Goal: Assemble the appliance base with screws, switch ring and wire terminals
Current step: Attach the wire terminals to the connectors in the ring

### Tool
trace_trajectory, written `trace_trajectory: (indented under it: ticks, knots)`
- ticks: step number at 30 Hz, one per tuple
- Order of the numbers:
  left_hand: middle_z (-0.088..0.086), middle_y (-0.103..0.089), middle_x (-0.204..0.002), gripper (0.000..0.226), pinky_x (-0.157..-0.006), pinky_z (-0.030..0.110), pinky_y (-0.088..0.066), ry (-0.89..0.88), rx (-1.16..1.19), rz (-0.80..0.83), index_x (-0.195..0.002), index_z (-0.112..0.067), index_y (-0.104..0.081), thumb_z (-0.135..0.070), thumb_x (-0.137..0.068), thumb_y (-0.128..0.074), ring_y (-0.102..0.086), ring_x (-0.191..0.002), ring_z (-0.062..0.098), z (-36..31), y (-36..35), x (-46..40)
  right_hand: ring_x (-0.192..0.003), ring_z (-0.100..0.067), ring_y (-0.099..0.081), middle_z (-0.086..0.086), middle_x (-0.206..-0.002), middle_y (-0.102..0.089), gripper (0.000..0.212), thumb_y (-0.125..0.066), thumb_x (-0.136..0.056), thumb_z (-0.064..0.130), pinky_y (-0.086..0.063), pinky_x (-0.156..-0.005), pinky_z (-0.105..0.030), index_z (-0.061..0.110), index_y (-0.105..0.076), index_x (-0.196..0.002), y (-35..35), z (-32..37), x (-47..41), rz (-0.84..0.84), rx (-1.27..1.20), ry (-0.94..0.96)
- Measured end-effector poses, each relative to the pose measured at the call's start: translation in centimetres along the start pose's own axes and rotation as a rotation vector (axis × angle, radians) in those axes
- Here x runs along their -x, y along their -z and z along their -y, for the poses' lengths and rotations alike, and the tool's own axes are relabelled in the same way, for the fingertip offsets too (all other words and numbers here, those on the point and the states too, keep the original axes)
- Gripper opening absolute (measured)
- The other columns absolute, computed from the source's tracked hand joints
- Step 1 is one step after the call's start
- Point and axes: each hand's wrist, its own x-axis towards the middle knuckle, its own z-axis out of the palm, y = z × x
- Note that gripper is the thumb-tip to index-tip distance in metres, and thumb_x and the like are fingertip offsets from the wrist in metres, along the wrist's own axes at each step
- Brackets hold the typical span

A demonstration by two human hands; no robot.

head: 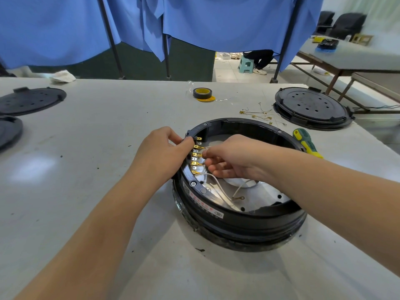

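Note:
A round black appliance base (238,219) lies open side up in front of me on the white table (108,148). A row of brass wire terminals (195,158) stands along the inside of its left rim. My left hand (160,148) grips the rim beside the top of that row. My right hand (229,159) reaches into the base and pinches a thin white wire (216,187) at one of the middle terminals. More white wires trail across the silver plate (266,191) inside the base, one ending in a ring lug (239,198).
A green and yellow screwdriver (307,144) lies right of the base. Loose terminal wires (262,115) and a black cover (311,107) sit behind it. A tape roll (202,93) is further back. Two black covers (30,100) lie at the far left.

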Motion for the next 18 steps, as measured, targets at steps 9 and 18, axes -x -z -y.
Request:
trace_trajectory:
  ticks: [9,18]
  knots:
    - [-0.003,-0.061,-0.064,0.023,-0.058,0.032,-0.045,-0.035,-0.047,0.007,-0.077,-0.023,-0.056,-0.045,-0.086,-0.059,-0.061,-0.064,0.016,-0.03,-0.01,-0.03,-0.035,-0.001,-0.051,0.007,-0.045,-0.058,0.016,-0.061,-0.093,0.019,-0.043,-0.039,-0.012,0.013,-0.063,-0.079,0.10,-0.01,-0.29,-0.022,0.064,0.002]
    - [-0.002,-0.061,-0.071,0.024,-0.063,0.035,-0.050,-0.064,-0.118,0.036,-0.080,-0.022,-0.053,-0.044,-0.090,-0.053,-0.061,-0.069,0.016,-0.16,0.01,-0.05,-0.033,0.000,-0.049,0.008,-0.043,-0.057,0.014,-0.060,-0.094,0.018,-0.042,-0.037,-0.012,0.012,-0.063,-0.081,-0.31,-0.02,-0.36,-0.015,0.015,-0.015]
